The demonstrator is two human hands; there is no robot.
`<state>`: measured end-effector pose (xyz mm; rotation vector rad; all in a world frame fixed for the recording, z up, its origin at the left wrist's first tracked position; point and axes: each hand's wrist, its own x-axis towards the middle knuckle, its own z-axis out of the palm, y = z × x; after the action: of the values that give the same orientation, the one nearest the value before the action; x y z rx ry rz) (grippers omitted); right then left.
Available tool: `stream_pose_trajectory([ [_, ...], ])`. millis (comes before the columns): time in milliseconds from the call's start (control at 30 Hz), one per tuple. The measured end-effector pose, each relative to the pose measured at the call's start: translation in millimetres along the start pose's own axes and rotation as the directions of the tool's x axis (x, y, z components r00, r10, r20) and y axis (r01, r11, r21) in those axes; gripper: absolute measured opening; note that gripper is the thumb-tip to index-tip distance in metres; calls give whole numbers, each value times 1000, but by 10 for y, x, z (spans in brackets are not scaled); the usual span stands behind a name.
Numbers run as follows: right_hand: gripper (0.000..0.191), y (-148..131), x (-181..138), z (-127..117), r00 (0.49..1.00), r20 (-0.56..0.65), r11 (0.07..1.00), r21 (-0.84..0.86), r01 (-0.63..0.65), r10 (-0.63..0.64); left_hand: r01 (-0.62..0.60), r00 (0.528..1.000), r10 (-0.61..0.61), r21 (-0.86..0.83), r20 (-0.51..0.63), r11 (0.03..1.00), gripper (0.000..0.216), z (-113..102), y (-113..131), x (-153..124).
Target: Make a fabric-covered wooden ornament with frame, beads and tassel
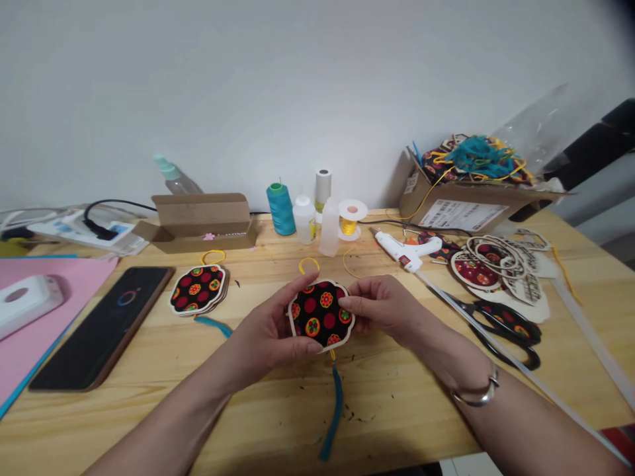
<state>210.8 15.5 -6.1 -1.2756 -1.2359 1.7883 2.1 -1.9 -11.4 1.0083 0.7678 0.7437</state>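
In the middle of the head view, a scalloped ornament [325,317] with dark flowered fabric and a pale wooden rim is held above the table. My left hand [270,327] grips its left side, thumb along the lower edge. The fingers of my right hand [380,304] pinch its right edge. From the ornament's bottom hangs a teal tassel [338,403], and a yellow cord loop [309,265] shows beyond its top. To the left lies a stack of similar ornaments [197,291], also with a yellow loop and teal tassel.
At left are a phone [102,330] and an open cardboard box [198,238]. Teal thread [281,210], small bottles [304,221] and a yellow cord spool [350,225] stand behind. On the right lie a glue gun [409,250], scissors [501,324], wooden pieces [506,264] and a filled carton [461,208].
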Motion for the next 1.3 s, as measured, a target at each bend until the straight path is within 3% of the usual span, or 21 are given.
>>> stream_pose_trajectory([
  [133,34,-5,-2,-16,1000,-18,1000,-4,5,-5,-4,1000,2,-57,-28,998,96,14,37,13],
  [267,35,-21,-5,-32,1000,-26,1000,21,2,-2,-6,991,-13,-139,-134,990,88,26,88,26],
  [400,35,-39,-9,-21,999,-32,1000,10,-12,13,-107,988,91,-129,-122,986,91,34,109,20],
  [500,34,-37,-12,-11,1000,-30,1000,0,-8,8,-108,994,104,-84,-41,991,89,34,85,5],
  [700,32,8,-11,-5,1000,20,999,-36,0,1,15,999,-18,69,41,998,69,49,48,-23],
  [1000,31,-16,-29,16,999,37,1000,-29,-7,8,-17,996,51,383,-79,924,80,42,55,-56],
  [1300,34,-16,-36,22,999,35,1000,-4,-7,7,-46,991,97,446,-92,894,78,50,47,-66],
])
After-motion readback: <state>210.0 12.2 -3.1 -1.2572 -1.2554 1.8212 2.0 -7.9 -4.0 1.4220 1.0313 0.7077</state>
